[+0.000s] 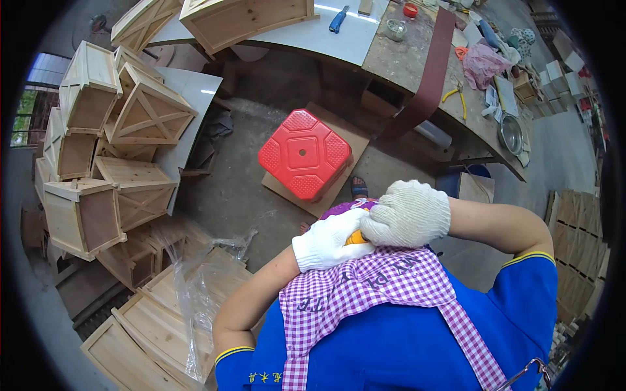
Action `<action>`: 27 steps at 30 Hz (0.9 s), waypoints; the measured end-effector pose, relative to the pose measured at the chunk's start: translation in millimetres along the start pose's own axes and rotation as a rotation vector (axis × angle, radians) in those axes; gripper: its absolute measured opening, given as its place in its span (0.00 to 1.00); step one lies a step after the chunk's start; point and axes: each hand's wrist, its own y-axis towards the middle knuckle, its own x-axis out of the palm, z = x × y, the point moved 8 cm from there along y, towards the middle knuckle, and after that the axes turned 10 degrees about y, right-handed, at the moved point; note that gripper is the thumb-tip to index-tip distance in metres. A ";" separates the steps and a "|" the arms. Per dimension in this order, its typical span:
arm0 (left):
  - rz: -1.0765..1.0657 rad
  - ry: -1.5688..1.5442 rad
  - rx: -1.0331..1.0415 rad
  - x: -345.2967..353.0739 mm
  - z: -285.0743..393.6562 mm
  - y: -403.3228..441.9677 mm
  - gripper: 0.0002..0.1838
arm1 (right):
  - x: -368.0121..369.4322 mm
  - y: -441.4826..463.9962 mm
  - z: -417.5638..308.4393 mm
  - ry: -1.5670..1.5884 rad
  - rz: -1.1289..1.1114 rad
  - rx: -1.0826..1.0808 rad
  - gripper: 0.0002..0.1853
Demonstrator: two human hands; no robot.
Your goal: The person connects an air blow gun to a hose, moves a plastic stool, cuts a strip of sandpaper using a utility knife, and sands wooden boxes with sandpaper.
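Both my hands wear knitted work gloves and meet in front of the checked purple apron [365, 277]. My left hand [331, 240], in a white glove, is closed around an orange-yellow object [357, 238], of which only small parts show. My right hand [405, 215], in a greyer glove, is curled over the same object and presses against the left. Its kind is hidden by the gloves. Just beyond the hands is a red plastic stool [302, 153], standing on a flat sheet of cardboard [349, 130].
Wooden crates with X-braced sides [149, 107] are stacked at left. Wood panels with clear plastic film [199, 293] lie lower left. A blue-handled tool [338, 19] rests on the white table [355, 39]. The workbench [407, 62] at right carries yellow-handled pliers [456, 98] and a metal bowl [510, 133].
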 end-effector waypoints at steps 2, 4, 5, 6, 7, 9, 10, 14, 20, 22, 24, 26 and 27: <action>0.000 -0.040 0.021 -0.6 4.9 -0.4 0.25 | 3.8 1.0 5.0 0.018 -0.064 0.086 0.16; 0.012 0.019 -0.105 -3.5 3.2 -3.6 0.24 | -0.7 8.5 3.9 0.069 -0.052 0.275 0.15; 0.013 0.019 -0.103 -0.2 4.5 -4.2 0.24 | -0.7 5.9 10.5 0.115 -0.035 0.466 0.15; 0.101 0.127 -0.136 -2.2 4.6 -6.3 0.23 | 10.4 0.2 25.2 0.304 0.050 0.636 0.13; 0.190 0.237 -0.169 -6.7 4.9 -9.6 0.22 | 22.1 -3.6 36.6 0.300 0.051 0.634 0.13; 0.237 0.292 -0.123 -11.2 12.1 -13.9 0.21 | 20.2 -3.8 23.7 0.436 0.252 0.125 0.16; 0.235 0.324 -0.061 -14.8 18.6 -14.2 0.21 | 20.6 -4.5 24.1 0.424 0.087 0.162 0.16; 0.146 0.096 -0.050 -13.7 15.1 -10.2 0.21 | -2.6 -24.3 39.8 0.504 0.262 0.471 0.20; 0.061 0.008 -0.003 -0.5 5.1 -8.8 0.24 | -12.4 -8.2 -3.5 -0.076 0.164 0.005 0.20; -0.039 -0.005 0.073 8.3 6.9 -6.1 0.25 | -5.7 -1.6 -13.5 -0.128 0.051 -0.116 0.11; -0.044 -0.044 0.079 7.1 11.4 -4.9 0.25 | -4.5 -3.1 -10.2 -0.092 0.011 -0.027 0.12; -0.020 0.023 -0.006 2.5 18.7 -3.9 0.23 | 2.4 -2.4 -12.8 -0.046 -0.030 0.064 0.13; -0.020 0.207 -0.073 -0.9 19.8 -4.5 0.22 | 0.9 -1.0 -9.4 0.049 0.016 0.215 0.14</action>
